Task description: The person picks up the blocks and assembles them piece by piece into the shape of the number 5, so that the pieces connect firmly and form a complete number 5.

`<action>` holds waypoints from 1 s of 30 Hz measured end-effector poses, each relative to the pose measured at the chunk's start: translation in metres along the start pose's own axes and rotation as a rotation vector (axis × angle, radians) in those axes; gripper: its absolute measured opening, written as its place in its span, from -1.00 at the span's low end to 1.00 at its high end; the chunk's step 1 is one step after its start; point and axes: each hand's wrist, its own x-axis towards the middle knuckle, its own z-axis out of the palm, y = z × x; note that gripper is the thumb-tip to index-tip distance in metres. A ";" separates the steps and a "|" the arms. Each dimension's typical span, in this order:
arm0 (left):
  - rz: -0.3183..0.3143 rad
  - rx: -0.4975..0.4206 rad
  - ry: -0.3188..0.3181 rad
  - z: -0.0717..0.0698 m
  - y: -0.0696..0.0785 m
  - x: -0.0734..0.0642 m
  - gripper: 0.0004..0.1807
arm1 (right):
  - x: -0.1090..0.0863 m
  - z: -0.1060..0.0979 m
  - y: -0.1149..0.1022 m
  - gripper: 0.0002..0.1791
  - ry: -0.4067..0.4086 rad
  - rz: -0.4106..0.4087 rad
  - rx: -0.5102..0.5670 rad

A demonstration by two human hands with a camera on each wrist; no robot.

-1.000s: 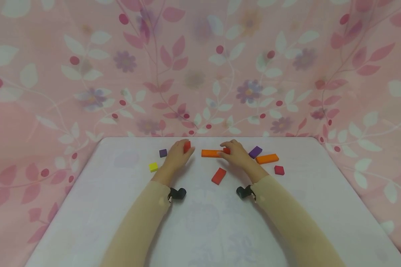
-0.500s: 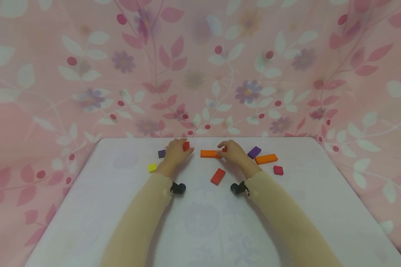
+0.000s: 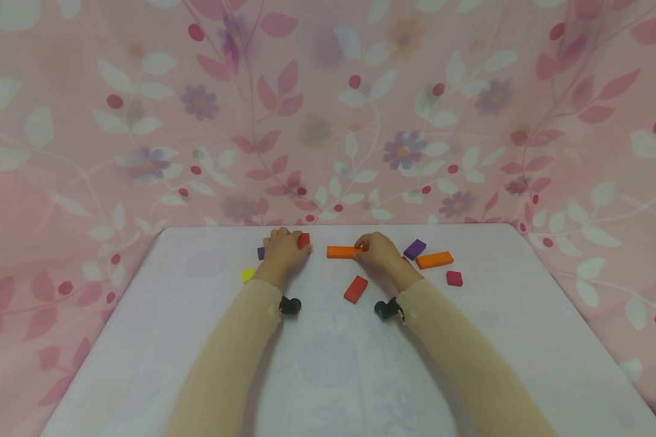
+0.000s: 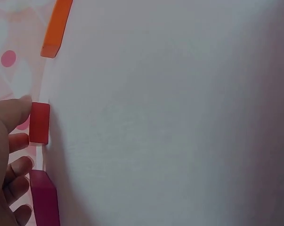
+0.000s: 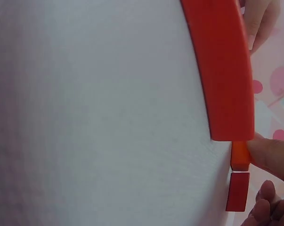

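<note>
Nearest the person, a loose red block (image 3: 356,289) is lying on the table (image 3: 328,376), short of the right hand (image 3: 381,255) and slightly to its left. A crimson block (image 3: 454,278) is resting well to that hand's right, and a yellow block (image 3: 248,275) is sitting left of the left hand (image 3: 284,252) and short of it. A second orange block (image 3: 434,260) is lying to the right hand's right.

Farther out, the right thumb is touching the right end of a long orange block (image 3: 341,252); the fingers are curling over a small red block (image 5: 238,192) just beside that end, though I cannot tell whether they are gripping it. The left hand is pinching an end red block (image 3: 304,240), with a purple block (image 3: 260,253) lying to its left.

The right thumb is probably risking swivelling the long orange block, should it be pressing off-centre; the left hand's spare fingers are risking a nudge to the purple block.

The long orange block is running left to right, its free end pointing towards the left hand. That hand is partly covering the end red block, so its long axis is staying unclear.
</note>
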 end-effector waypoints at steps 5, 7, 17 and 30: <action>0.017 0.004 -0.007 0.002 0.002 -0.001 -0.36 | 0.001 -0.001 0.000 -0.71 -0.010 0.030 0.020; 0.023 0.008 -0.006 0.003 0.003 -0.002 -0.35 | 0.002 -0.001 -0.001 -0.71 -0.013 0.041 0.033; 0.095 0.043 0.014 0.008 0.018 -0.007 -0.34 | 0.013 -0.002 -0.003 -0.71 0.016 -0.002 0.007; 0.089 0.022 0.004 0.012 0.028 -0.011 -0.34 | 0.022 -0.003 -0.003 -0.69 -0.001 0.009 -0.011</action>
